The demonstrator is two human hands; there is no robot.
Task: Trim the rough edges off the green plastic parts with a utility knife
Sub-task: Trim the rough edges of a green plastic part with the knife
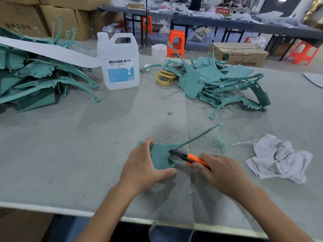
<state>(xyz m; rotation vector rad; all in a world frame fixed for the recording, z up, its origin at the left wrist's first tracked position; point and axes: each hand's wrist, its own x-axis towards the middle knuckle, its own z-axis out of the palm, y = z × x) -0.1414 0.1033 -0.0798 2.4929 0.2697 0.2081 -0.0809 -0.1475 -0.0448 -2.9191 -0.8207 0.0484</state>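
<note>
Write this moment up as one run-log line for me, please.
phase: trimming | left hand: holds green part | right hand: grips utility knife, blade at part's edge | shavings: on table

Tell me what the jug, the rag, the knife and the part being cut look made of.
Jug: translucent whitish plastic, probably; light passes through the walls, moulded handle.
Rag: soft white cloth, crumpled, with frayed threads.
Knife handle: smooth orange plastic, apparently.
Green part: matt teal plastic, seemingly; thin moulded sheet, with fine shavings beside it.
</note>
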